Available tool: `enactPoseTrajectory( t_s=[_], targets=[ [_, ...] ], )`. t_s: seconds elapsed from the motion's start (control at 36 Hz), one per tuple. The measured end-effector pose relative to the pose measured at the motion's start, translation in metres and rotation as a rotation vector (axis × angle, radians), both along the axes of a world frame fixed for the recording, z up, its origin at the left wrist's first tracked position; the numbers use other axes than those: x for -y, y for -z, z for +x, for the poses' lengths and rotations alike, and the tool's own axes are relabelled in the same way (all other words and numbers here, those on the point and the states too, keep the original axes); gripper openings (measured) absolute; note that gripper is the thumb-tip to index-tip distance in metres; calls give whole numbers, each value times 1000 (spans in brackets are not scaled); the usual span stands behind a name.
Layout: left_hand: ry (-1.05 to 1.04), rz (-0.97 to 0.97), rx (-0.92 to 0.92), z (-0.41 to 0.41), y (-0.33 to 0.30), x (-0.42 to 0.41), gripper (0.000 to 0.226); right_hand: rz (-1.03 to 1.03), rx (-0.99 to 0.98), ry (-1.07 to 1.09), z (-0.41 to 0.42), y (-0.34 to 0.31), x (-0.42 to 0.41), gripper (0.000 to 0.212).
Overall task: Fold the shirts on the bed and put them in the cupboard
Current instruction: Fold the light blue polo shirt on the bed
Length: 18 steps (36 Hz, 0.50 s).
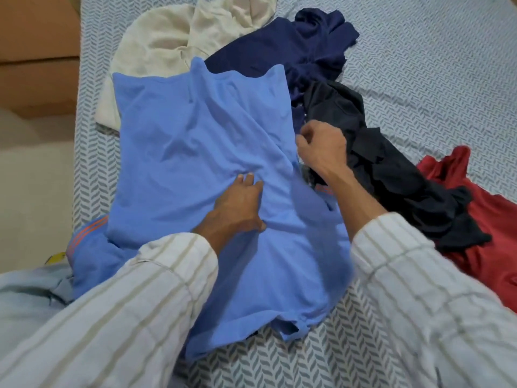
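Observation:
A light blue shirt (195, 152) with orange stripes on its sleeve lies spread on the bed (433, 65) in front of me. My left hand (237, 208) presses flat on the middle of it, fingers straight. At the shirt's right edge, my right hand (321, 148) pinches the blue cloth with curled fingers. Behind the blue shirt lie a cream shirt (167, 37) and a navy shirt (293, 51). To the right are a crumpled black shirt (391, 177) and a red shirt (489, 233).
The bed has a grey-and-white herringbone sheet. A brown wooden surface (36, 51) stands past the bed's left edge. A pale blue cloth (25, 298) shows at the lower left. No cupboard is in view.

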<state>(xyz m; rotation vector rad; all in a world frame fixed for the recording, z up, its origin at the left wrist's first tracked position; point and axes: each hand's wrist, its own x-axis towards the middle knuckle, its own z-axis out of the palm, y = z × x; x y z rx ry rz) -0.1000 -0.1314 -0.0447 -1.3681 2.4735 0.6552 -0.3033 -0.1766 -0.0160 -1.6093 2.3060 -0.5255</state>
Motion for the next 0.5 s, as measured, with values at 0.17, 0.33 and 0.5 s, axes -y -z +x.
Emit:
enactPoseTrajectory(
  t_s=[0.17, 0.33, 0.5],
  targets=[
    [24, 54, 111, -8, 0, 14, 125, 60, 97, -12, 15, 17, 97, 20],
    [0, 160, 134, -12, -1, 27, 114, 72, 116, 73, 11, 29, 153, 34],
    [6, 156, 156, -13, 4, 29, 115, 1, 163, 116, 0, 22, 174, 13]
  ],
)
